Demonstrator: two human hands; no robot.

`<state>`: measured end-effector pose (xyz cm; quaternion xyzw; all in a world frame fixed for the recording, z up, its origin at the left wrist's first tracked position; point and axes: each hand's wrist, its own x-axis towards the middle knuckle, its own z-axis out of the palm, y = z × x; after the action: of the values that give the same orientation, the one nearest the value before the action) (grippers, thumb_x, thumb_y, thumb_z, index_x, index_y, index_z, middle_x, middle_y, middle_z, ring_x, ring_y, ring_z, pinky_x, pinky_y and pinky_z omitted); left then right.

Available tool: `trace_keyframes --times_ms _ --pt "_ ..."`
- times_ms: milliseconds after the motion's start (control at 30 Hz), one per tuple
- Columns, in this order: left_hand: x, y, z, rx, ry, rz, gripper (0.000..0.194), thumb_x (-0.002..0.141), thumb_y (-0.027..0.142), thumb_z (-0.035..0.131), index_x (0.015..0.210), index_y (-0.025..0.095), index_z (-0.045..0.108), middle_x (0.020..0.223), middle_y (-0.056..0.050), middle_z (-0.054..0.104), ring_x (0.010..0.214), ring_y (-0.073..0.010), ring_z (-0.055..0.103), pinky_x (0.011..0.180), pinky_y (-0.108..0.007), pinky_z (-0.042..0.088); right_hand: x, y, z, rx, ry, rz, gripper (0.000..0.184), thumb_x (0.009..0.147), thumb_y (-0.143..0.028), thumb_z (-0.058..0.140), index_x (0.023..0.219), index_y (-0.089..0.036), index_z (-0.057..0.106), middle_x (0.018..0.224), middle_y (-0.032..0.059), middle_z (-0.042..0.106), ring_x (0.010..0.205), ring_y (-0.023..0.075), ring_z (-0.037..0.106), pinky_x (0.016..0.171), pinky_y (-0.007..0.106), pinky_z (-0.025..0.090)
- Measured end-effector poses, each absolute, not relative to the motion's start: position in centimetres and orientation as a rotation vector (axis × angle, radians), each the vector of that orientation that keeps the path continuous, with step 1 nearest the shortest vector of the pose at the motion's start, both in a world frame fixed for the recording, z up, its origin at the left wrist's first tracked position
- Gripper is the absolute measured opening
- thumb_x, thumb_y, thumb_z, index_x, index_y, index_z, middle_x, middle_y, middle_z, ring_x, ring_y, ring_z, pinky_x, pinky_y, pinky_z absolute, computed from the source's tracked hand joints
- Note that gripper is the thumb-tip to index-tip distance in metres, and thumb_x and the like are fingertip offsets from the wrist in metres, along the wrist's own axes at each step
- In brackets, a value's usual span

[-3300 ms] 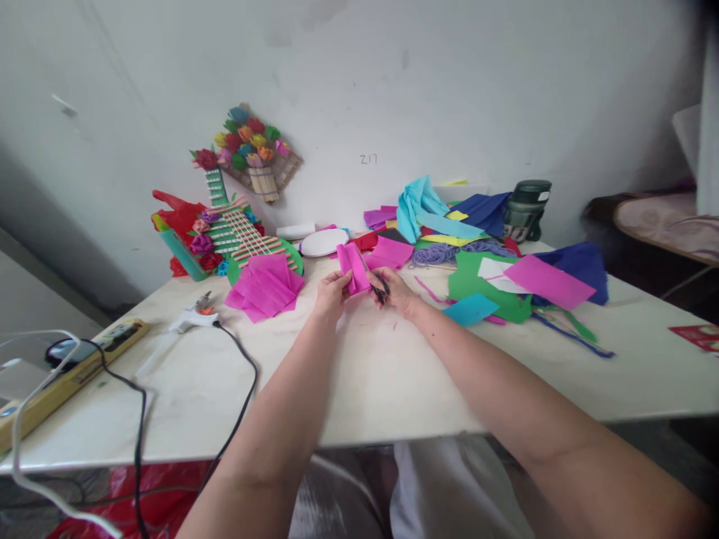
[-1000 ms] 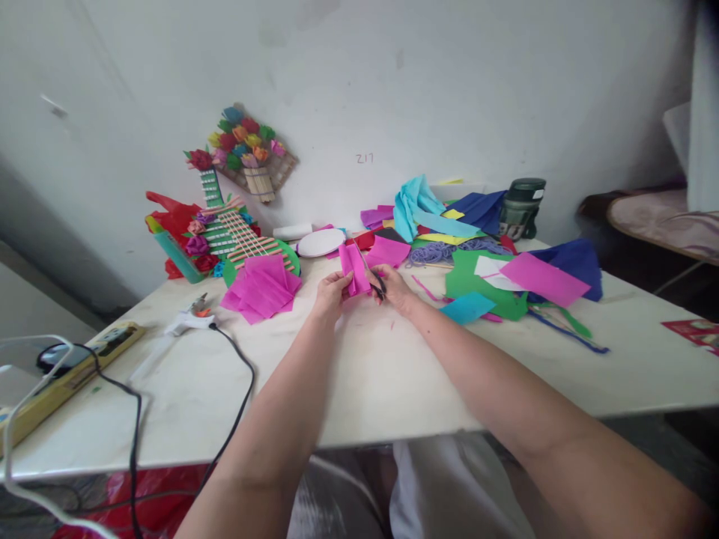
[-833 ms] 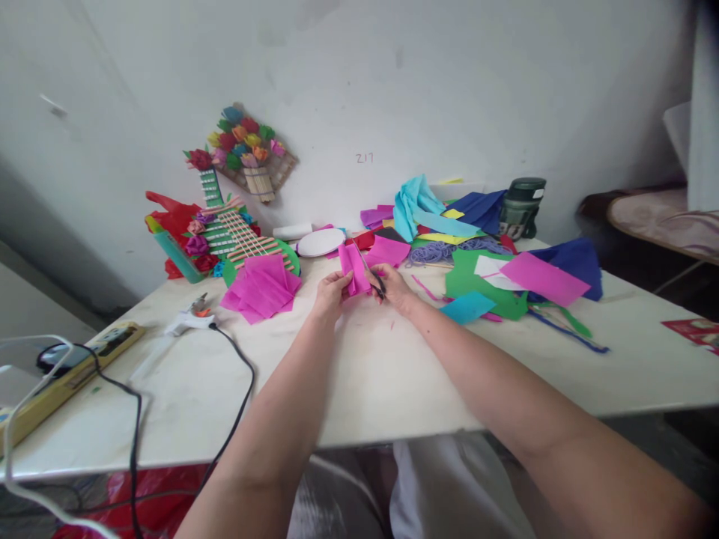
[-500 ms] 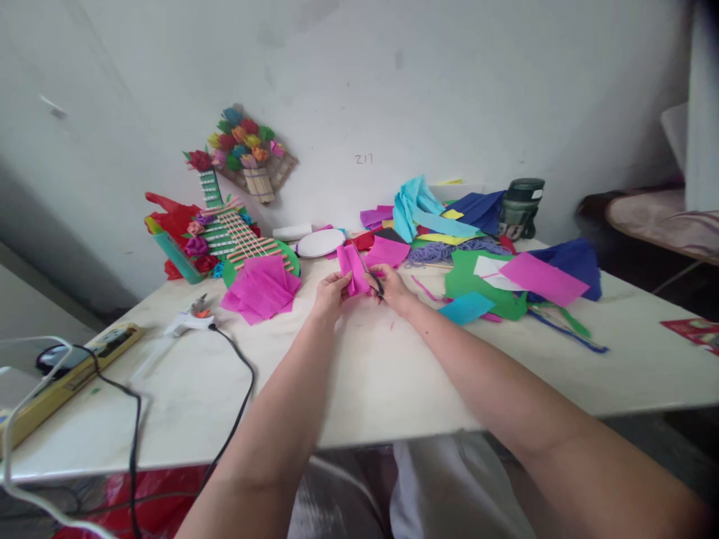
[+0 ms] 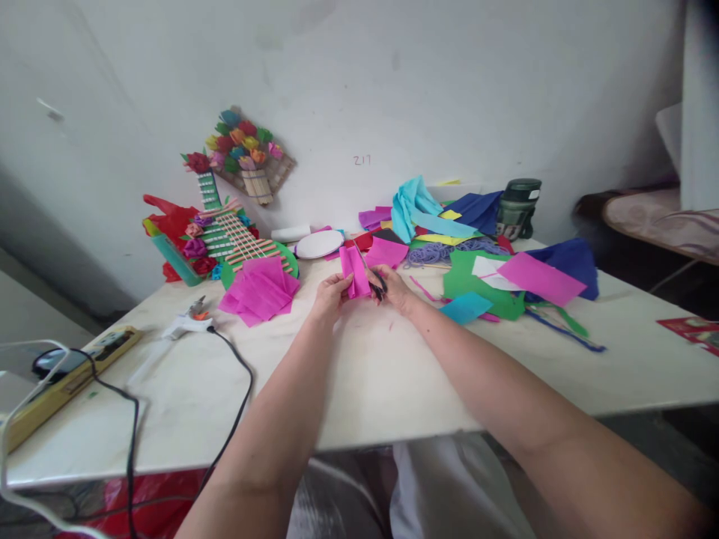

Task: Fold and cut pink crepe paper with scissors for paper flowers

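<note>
Between my hands, above the middle of the white table, is a folded piece of pink crepe paper. My left hand pinches its left edge between thumb and fingers. Scissors with dark handles are in my right hand, their blades pointing up and away along the paper's right part. Whether the blades are parted is too small to tell. A stack of pink paper squares lies to the left of my hands. On the right, a thin pink strip rests on the table.
A glue gun with a black cord lies at left, near a power strip. Behind stand a flower-covered paper guitar and a white oval disc. Coloured paper, purple yarn and a dark green bottle are at right.
The scissors' handles look a little more spread in my right hand. Both hands and the pink paper stay in nearly the same place; the whole view has shifted slightly.
</note>
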<state>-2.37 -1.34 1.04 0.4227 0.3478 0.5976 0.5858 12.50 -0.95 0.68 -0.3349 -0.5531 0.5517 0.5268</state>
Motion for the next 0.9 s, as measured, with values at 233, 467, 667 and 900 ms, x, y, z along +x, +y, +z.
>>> trace_keyframes --times_ms 233,467,667,900 --pt "-2.41 -1.28 1.04 0.998 0.824 1.38 0.028 0.05 0.026 0.079 0.06 0.013 0.056 0.051 0.002 0.053 0.044 -0.0062 0.045 0.046 -0.02 0.034 12.59 -0.72 0.49 -0.786 -1.326 1.299 0.036 0.069 -0.044 0.063 0.088 -0.019 0.046 0.044 -0.0084 0.052 0.032 0.0084 0.044 0.031 0.019 0.036" --pt "-2.36 -1.29 1.04 0.997 0.84 1.373 0.028 0.049 0.026 0.079 0.059 0.014 0.056 0.052 0.002 0.053 0.045 -0.0067 0.046 0.047 -0.021 0.035 12.56 -0.75 0.67 -0.785 -1.324 1.292 0.037 0.069 -0.046 0.063 0.088 -0.019 0.046 0.042 -0.0084 0.052 0.031 0.0088 0.043 0.03 0.019 0.035" --pt "-2.36 -1.33 1.06 0.986 0.839 1.377 0.029 0.048 0.026 0.08 0.06 0.013 0.056 0.051 0.002 0.053 0.045 -0.0065 0.046 0.047 -0.02 0.035 12.51 -0.94 0.81 -0.785 -1.332 1.267 0.038 0.069 -0.046 0.064 0.088 -0.019 0.046 0.043 -0.0086 0.051 0.031 0.0084 0.043 0.031 0.019 0.034" --pt "-2.36 -1.46 1.15 0.985 0.831 1.372 0.029 0.048 0.026 0.08 0.06 0.013 0.056 0.051 0.003 0.053 0.044 -0.0059 0.045 0.046 -0.019 0.034 12.41 -1.12 0.99 -0.781 -1.324 1.261 0.039 0.068 -0.047 0.064 0.087 -0.019 0.045 0.041 -0.0088 0.05 0.03 0.0076 0.041 0.031 0.018 0.033"
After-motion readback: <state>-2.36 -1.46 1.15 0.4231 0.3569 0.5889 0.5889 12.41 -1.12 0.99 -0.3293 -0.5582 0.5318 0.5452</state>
